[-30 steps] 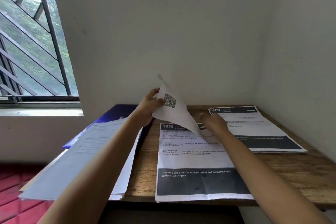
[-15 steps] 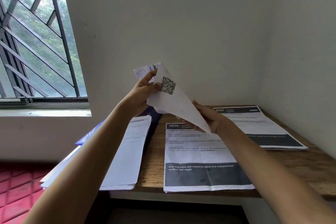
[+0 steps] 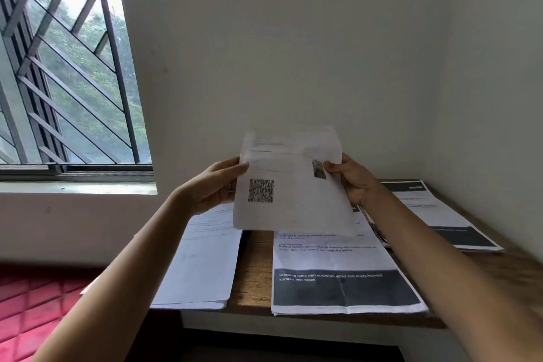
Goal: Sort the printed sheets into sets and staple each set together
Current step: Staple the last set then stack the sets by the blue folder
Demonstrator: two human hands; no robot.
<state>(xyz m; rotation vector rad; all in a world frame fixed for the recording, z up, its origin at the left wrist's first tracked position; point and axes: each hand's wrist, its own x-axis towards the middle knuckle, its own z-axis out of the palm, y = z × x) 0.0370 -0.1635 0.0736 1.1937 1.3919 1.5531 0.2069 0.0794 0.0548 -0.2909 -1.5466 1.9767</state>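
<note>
I hold a printed sheet (image 3: 293, 191) with a QR code upright above the wooden table (image 3: 255, 267). My left hand (image 3: 214, 185) grips its left edge and my right hand (image 3: 352, 179) grips its right edge. Under it on the table lies a pile of sheets (image 3: 338, 273) with a dark band and white text at the bottom. A second pile with a dark band (image 3: 440, 220) rests at the back right. A third stack of paler sheets (image 3: 202, 258) hangs over the table's left edge. No stapler is in view.
White walls close in the table at the back and the right. A barred window (image 3: 64, 67) stands at the left above a sill. Red tiled floor (image 3: 35, 308) lies below the table's left side.
Both hands lifted the QR sheet off the middle pile and turned it flat toward me. My right hand moved from the sheet's lower corner to its right edge.
</note>
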